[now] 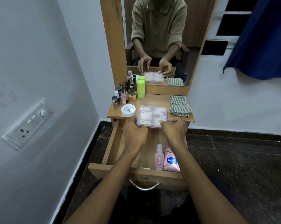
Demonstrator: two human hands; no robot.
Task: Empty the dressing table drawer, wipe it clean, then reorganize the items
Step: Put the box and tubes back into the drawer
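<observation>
Here, in the head view, both hands grip a clear flat box (pixel 152 116) at its near edge: the left hand (pixel 135 132) curls its fingers around the near left corner, and the right hand (pixel 174 127) pinches the near right side with the thumb on top of the lid. The box holds pale pieces in compartments, its small labels too blurred to read, and it rests on the front edge of the wooden surface (pixel 154 100), overhanging the open drawer (pixel 111 147). Just left of the box sits a white round jar (pixel 128 110) whose lid reads "NAIL POLISH", with finer print unreadable. Behind it stands a cluster of nail polish bottles (pixel 122 96) and a green bottle (pixel 141 89). A folded checked cloth (pixel 180 105) lies at the right of the surface. In the drawer's near right corner lie a pink bottle (pixel 159 157) marked "3" and a pink tube (pixel 171 160) printed "Vaseline" and "Hya". The mirror (pixel 160 38) reflects the person's hands and the box.
</observation>
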